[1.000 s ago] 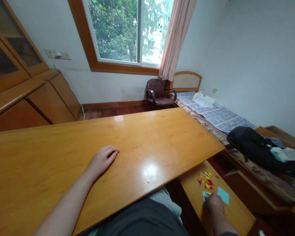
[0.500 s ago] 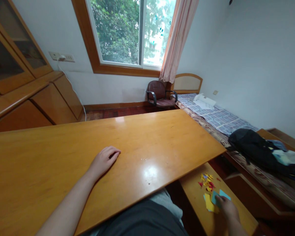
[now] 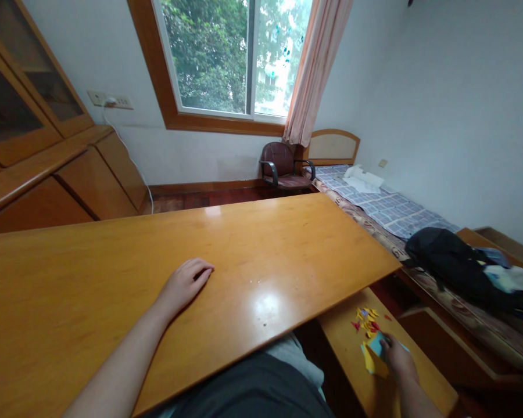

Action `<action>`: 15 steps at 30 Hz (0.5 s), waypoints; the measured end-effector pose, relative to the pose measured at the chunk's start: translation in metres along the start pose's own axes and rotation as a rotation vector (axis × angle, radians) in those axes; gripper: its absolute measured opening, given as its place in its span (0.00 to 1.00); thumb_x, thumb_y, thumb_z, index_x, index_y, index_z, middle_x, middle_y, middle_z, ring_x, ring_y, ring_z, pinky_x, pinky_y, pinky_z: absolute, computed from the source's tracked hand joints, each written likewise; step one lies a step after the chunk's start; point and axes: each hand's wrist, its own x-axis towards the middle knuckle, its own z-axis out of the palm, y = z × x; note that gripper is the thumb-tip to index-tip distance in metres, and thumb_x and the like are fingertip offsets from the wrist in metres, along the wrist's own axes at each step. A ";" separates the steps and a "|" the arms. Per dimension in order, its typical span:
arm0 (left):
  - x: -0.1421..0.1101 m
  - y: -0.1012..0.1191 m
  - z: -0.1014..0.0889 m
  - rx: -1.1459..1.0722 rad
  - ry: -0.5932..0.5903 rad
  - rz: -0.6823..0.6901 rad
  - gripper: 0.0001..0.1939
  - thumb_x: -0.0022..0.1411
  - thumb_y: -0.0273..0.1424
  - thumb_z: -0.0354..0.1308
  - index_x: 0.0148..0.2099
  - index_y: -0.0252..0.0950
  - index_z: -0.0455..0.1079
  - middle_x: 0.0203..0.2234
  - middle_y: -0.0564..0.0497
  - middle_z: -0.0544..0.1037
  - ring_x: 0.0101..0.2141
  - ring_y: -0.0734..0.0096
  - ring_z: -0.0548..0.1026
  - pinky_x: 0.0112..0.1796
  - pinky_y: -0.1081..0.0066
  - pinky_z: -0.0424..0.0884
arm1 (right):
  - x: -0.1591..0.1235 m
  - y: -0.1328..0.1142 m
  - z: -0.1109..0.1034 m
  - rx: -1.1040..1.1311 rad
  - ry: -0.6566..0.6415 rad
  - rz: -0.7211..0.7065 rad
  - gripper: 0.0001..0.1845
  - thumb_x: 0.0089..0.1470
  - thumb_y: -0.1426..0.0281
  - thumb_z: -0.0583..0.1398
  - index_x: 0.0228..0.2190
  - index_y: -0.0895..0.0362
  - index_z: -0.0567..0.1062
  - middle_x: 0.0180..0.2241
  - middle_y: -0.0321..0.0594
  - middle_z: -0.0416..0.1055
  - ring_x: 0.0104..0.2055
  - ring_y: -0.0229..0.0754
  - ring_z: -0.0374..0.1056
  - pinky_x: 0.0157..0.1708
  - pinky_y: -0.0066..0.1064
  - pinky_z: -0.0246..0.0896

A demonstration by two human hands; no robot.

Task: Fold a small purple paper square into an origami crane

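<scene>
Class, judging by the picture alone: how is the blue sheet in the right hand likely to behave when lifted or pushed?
The blue sheet is probably very light, since it looks thin as paper. Being so thin, it would likely bend if its edge were pushed. Its flat shape makes rolling unlikely once the right hand lets go.

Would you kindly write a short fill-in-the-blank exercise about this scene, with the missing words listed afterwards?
The right hand holds a blue sheet of ____.
The small pieces are mostly yellow and ____.
The black bag lies on the ____.
A pink ____ hangs beside the window.
Missing words: paper; red; bed; curtain.
</scene>
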 end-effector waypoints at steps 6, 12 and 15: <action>0.000 -0.001 0.001 -0.001 0.005 0.008 0.16 0.68 0.40 0.49 0.40 0.38 0.75 0.37 0.47 0.80 0.40 0.62 0.76 0.45 0.63 0.71 | 0.003 0.001 0.004 0.006 -0.006 -0.009 0.28 0.58 0.64 0.52 0.56 0.61 0.73 0.47 0.56 0.76 0.51 0.66 0.70 0.49 0.49 0.64; 0.000 0.000 0.000 0.007 0.009 0.012 0.16 0.68 0.40 0.49 0.39 0.38 0.75 0.37 0.48 0.80 0.40 0.62 0.76 0.44 0.63 0.71 | 0.005 0.006 0.008 0.002 0.019 -0.025 0.27 0.58 0.66 0.53 0.55 0.63 0.74 0.46 0.57 0.76 0.50 0.66 0.71 0.49 0.47 0.64; 0.000 0.000 0.000 0.007 0.016 0.015 0.16 0.67 0.40 0.49 0.39 0.38 0.75 0.37 0.48 0.80 0.40 0.62 0.76 0.44 0.64 0.71 | 0.002 0.002 0.005 0.048 0.075 -0.032 0.23 0.55 0.66 0.55 0.48 0.62 0.79 0.39 0.55 0.79 0.43 0.64 0.74 0.43 0.45 0.67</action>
